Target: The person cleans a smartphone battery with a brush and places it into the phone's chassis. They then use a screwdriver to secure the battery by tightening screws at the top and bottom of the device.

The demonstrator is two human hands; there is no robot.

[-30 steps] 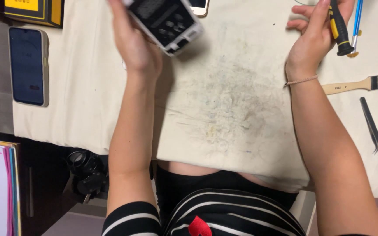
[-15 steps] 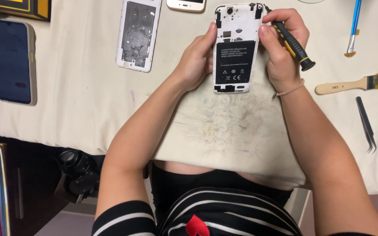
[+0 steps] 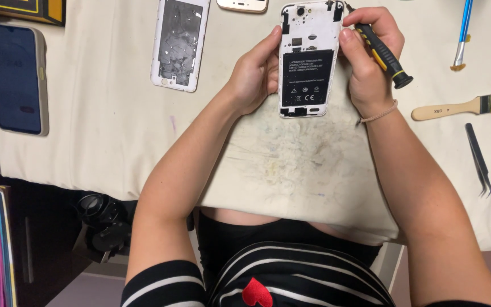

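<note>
White and opened, the phone (image 3: 309, 59) lies lengthwise away from us on the cloth-covered counter (image 3: 115, 142), our left hand (image 3: 254, 74) gripping its left edge while our right hand (image 3: 367, 62), closed around the screwdriver (image 3: 379, 52), angles its tip to the upper right corner.

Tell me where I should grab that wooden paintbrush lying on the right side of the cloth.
Grip the paintbrush by its bare wooden handle, coming from above with fingers across its narrow sides. It lies flat on the cloth, handle pointing left toward the right hand, bristle end at the picture's right edge. The tweezers lie just below, so probably avoid coming in from that side.
</note>
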